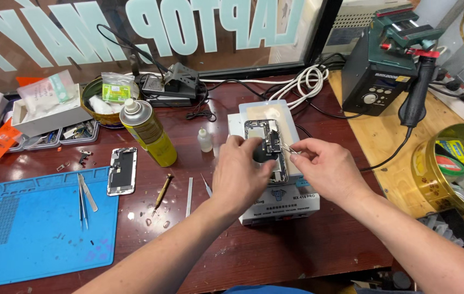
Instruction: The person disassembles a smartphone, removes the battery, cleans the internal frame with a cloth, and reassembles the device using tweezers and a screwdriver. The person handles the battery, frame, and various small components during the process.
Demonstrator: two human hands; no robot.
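An opened phone with its internals exposed lies on a white heating plate machine in the middle of the dark red table. My left hand grips a black round-handled tool pressed against the phone's left side. My right hand pinches metal tweezers whose tips touch the phone's inner parts. Both forearms reach in from the bottom edge.
A yellow spray can and a small white bottle stand to the left. A blue work mat holds tweezers; a second phone frame lies beside it. A green-black hot air station sits far right, a gold tin nearer.
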